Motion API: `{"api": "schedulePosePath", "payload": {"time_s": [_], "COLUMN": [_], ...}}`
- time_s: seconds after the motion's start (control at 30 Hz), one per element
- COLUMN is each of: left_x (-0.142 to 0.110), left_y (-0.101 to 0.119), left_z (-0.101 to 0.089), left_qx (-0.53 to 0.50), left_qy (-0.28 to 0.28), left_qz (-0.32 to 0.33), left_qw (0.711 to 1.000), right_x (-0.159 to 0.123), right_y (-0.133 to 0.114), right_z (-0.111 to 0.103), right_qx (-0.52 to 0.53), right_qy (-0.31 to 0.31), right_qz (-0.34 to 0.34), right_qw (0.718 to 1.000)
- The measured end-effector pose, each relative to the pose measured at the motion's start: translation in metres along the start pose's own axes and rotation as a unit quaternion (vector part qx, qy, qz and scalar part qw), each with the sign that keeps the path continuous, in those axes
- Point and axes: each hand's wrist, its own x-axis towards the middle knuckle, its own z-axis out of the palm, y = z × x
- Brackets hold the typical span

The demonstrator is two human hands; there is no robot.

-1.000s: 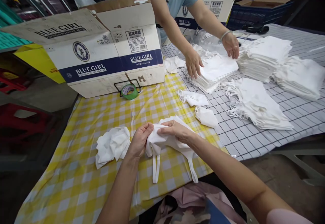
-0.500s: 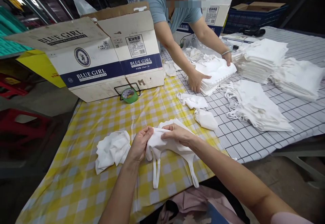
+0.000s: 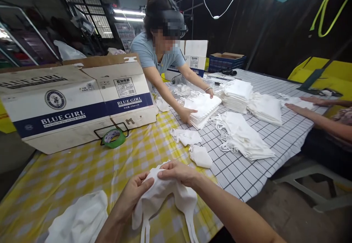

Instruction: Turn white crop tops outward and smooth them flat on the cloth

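Observation:
Both my hands grip one white cloth piece with dangling straps (image 3: 165,202) over the yellow checked tablecloth (image 3: 82,173). My left hand (image 3: 133,193) pinches its left side. My right hand (image 3: 178,173) is closed on its top edge. A crumpled white cloth (image 3: 79,221) lies to the left of my left forearm. Two small white pieces (image 3: 192,145) lie just beyond my right hand.
A person in a blue shirt across the table presses both hands on a stack of white cloth (image 3: 203,107). More stacks (image 3: 247,100) lie on the grid-patterned cloth. Another person's arms (image 3: 316,116) reach in at the right. A Blue Girl carton (image 3: 77,100) and green tape roll (image 3: 114,137) stand at the left.
The camera has tilted up, so the room and the people across the table show. My hands still grip the same white piece. The person opposite has squared the stack with both hands.

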Motion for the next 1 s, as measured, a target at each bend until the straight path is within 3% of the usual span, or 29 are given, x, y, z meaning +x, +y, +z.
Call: {"api": "schedulePosePath", "payload": {"time_s": [0.33, 0.63, 1.0], "left_x": [-0.001, -0.007, -0.009], "left_y": [0.036, 0.041, 0.037], "left_z": [0.031, 0.049, 0.064], "left_qx": [0.067, 0.164, 0.19], "left_qy": [-0.051, -0.056, -0.038], "left_qz": [0.048, 0.048, 0.082], "left_qw": [0.995, 0.984, 0.978], "right_x": [-0.031, -0.047, -0.057], "right_y": [-0.041, -0.047, -0.043], "right_z": [-0.001, -0.003, -0.009], "right_qx": [0.007, -0.032, -0.031], "right_qy": [0.023, 0.022, 0.027], "right_qz": [-0.053, -0.077, -0.081], "right_qw": [0.998, 0.996, 0.996]}}
